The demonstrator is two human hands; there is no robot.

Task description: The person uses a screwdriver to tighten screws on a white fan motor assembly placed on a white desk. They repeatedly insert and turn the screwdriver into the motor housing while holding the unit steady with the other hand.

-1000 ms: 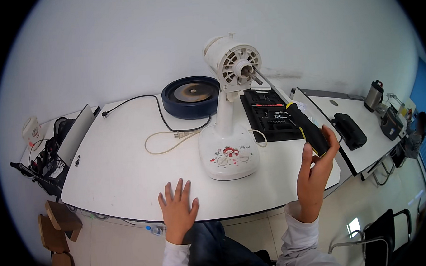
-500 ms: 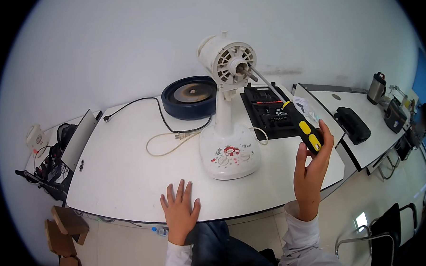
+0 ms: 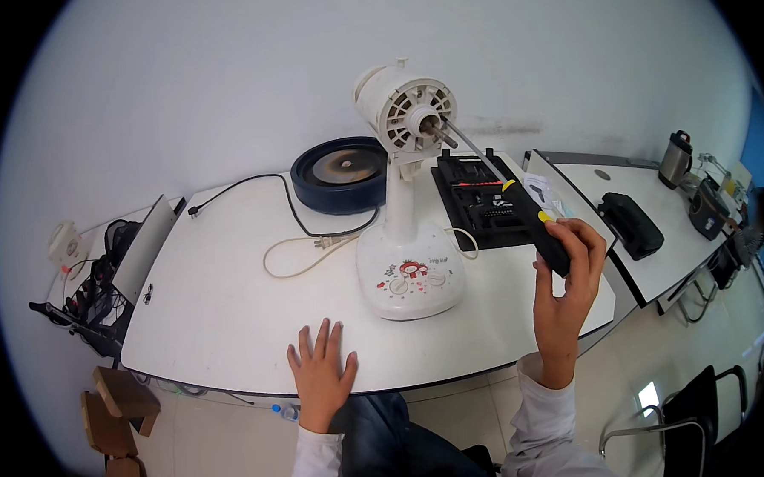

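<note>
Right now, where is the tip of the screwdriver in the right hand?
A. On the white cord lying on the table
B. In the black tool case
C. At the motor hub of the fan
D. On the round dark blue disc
C: the right hand holds the screwdriver slanted upward, its shaft ending at the motor hub of the white fan.
</note>
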